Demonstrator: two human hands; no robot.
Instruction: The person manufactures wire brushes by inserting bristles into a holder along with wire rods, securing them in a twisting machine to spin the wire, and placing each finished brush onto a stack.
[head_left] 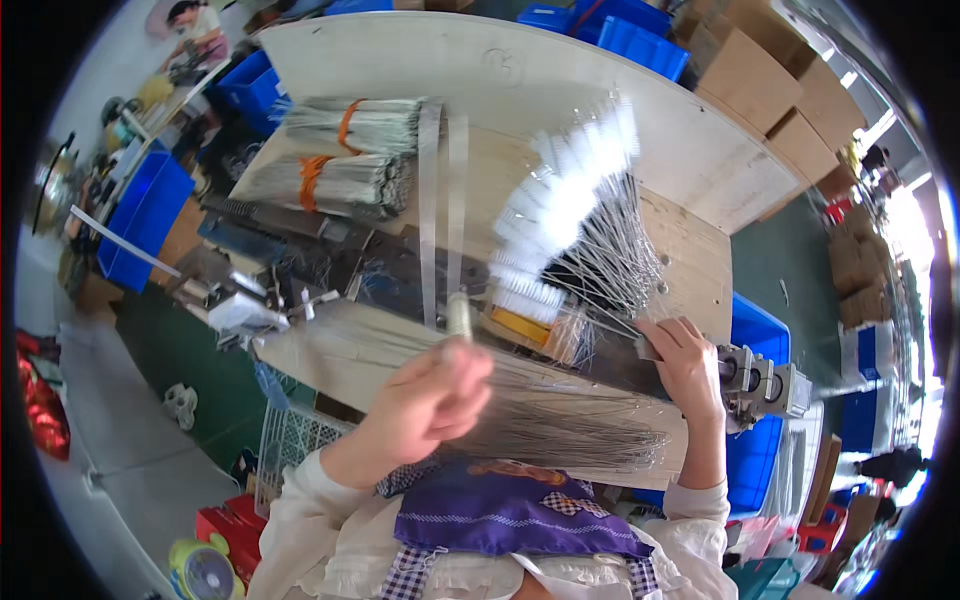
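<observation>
Two wire bundles [345, 150] (orange-tied) far from left hand [430, 400], brown cartons [770, 85] beyond.

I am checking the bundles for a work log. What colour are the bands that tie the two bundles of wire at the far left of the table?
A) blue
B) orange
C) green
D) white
B: each of the two wire bundles at the far left of the table has an orange band wrapped around it, clear against the grey wire.
</observation>
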